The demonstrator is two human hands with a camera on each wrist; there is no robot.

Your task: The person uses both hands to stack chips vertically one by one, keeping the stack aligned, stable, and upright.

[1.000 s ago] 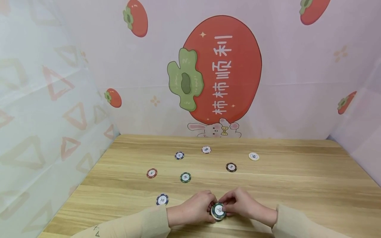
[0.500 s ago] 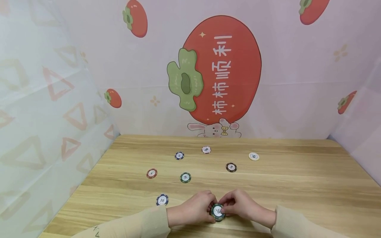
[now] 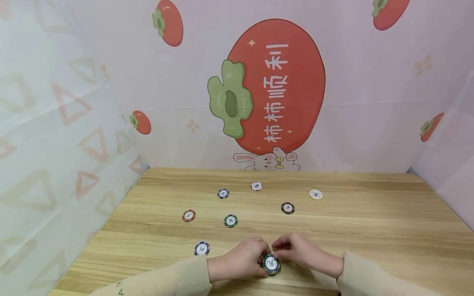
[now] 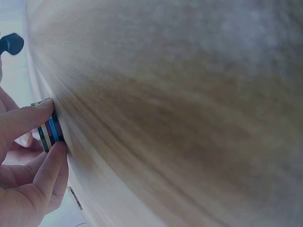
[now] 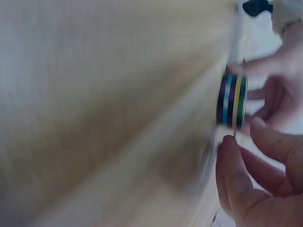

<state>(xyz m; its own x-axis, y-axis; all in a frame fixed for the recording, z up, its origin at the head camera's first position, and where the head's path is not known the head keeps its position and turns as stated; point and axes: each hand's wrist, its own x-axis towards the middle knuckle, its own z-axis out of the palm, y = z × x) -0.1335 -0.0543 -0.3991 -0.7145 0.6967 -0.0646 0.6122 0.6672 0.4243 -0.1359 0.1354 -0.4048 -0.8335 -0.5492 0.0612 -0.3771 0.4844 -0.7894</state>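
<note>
Near the front of the wooden table stands a short stack of poker chips (image 3: 271,264), with a green-rimmed chip on top. My left hand (image 3: 242,259) pinches the stack between thumb and fingers from its left side. In the left wrist view the stack's edge (image 4: 50,130) shows green, pale yellow, dark and blue bands. My right hand (image 3: 307,255) is just to the right of the stack, fingers loosely bent. In the right wrist view a small gap separates its fingertips (image 5: 229,144) from the stack (image 5: 232,100).
Loose chips lie flat beyond the hands: blue (image 3: 201,248), red (image 3: 189,215), green (image 3: 231,220), another blue (image 3: 223,193), white-and-red (image 3: 256,186), black (image 3: 287,208) and pale yellow (image 3: 316,194). A printed cloth wall (image 3: 355,135) stands behind the table (image 3: 370,213).
The green-rimmed chip, earlier slightly off the pale chip beneath it, now sits squarely on the stack. My right hand has let go and drawn slightly away. My left hand keeps its hold.
</note>
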